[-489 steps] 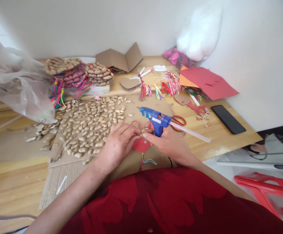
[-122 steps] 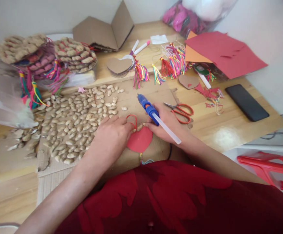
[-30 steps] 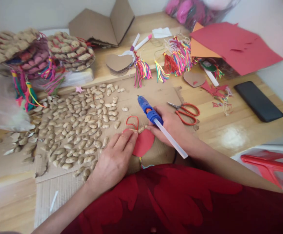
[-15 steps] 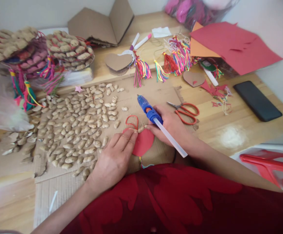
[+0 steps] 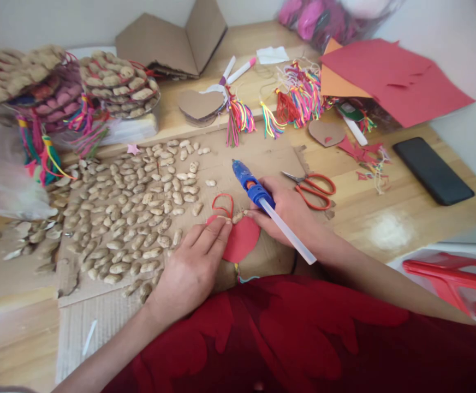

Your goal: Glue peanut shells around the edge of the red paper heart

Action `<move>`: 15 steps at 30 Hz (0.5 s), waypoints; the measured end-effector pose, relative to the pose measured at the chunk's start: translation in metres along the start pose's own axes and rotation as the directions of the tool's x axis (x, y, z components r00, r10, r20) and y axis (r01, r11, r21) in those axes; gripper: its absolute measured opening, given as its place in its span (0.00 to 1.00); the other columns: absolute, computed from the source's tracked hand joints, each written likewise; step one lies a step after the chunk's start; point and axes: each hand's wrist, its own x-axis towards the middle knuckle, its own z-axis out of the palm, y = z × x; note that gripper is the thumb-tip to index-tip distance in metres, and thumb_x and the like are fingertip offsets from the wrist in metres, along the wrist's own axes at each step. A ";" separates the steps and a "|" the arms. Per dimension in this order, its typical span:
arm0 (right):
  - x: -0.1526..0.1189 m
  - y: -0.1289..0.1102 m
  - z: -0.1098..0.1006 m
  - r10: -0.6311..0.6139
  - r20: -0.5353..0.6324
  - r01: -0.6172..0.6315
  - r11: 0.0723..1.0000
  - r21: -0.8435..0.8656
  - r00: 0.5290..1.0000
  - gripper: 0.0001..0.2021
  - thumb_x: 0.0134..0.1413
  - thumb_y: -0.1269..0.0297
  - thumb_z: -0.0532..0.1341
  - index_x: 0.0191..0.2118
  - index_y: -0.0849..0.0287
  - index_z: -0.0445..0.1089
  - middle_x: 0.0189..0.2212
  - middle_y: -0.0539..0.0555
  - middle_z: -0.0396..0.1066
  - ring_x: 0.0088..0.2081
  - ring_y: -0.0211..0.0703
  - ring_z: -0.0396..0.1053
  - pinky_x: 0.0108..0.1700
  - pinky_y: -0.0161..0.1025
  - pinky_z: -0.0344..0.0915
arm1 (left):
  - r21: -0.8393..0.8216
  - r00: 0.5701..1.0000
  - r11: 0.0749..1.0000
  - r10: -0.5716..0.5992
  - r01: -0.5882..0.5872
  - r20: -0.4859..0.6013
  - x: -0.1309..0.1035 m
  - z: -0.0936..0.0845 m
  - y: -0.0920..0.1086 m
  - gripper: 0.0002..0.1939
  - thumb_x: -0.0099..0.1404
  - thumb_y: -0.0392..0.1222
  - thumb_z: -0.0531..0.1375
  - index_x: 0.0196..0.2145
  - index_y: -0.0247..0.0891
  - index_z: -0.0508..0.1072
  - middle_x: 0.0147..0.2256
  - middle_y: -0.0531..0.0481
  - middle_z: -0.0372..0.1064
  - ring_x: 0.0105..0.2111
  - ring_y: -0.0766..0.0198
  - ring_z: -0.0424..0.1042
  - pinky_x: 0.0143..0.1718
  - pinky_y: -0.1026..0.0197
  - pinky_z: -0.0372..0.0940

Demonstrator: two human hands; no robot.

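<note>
A red heart-shaped piece (image 5: 242, 240) lies on the cardboard sheet (image 5: 254, 147), with a red cord loop (image 5: 222, 203) at its top and colored threads at its lower tip. My left hand (image 5: 195, 256) has its fingers pressed together on the piece's left upper edge. In my right hand (image 5: 285, 210) is a blue glue gun (image 5: 251, 183), its nozzle pointing up and left and a clear glue stick sticking out behind. The right fingertips touch a peanut (image 5: 238, 217) on the piece's top edge. Many loose peanuts (image 5: 140, 199) spread to the left.
Orange-handled scissors (image 5: 314, 188) lie right of my right hand, with a black phone (image 5: 433, 169) farther right. Behind are cardboard hearts (image 5: 201, 105), tassels (image 5: 299, 98) and red paper (image 5: 397, 79). Peanut-covered pieces (image 5: 117, 84) are stacked at the back left.
</note>
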 end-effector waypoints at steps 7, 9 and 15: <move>0.000 0.001 0.000 -0.008 0.009 0.008 1.000 0.020 1.000 0.08 0.56 0.64 0.67 0.41 0.53 0.69 0.32 0.49 0.75 0.32 0.43 0.72 0.35 0.38 0.65 | 0.020 1.000 1.000 -0.016 0.016 0.005 0.002 -0.001 0.002 0.27 0.70 0.27 0.53 0.65 0.24 0.68 0.60 0.30 0.72 0.53 0.46 0.73 0.53 0.47 0.75; 0.000 0.001 0.000 -0.009 0.007 0.009 1.000 0.016 1.000 0.08 0.57 0.64 0.66 0.41 0.53 0.69 0.32 0.49 0.75 0.32 0.43 0.72 0.35 0.37 0.65 | 0.037 1.000 0.999 -0.009 0.010 -0.010 0.003 -0.002 0.003 0.25 0.70 0.27 0.54 0.63 0.23 0.70 0.59 0.30 0.73 0.52 0.46 0.73 0.52 0.48 0.75; 0.000 0.001 0.002 0.002 -0.016 -0.003 1.000 -0.018 1.000 0.08 0.56 0.64 0.67 0.41 0.52 0.69 0.32 0.48 0.75 0.32 0.44 0.73 0.33 0.38 0.64 | 0.043 1.000 0.999 -0.014 0.014 -0.018 0.006 -0.003 0.003 0.25 0.68 0.25 0.54 0.62 0.22 0.71 0.57 0.30 0.74 0.52 0.47 0.73 0.51 0.50 0.76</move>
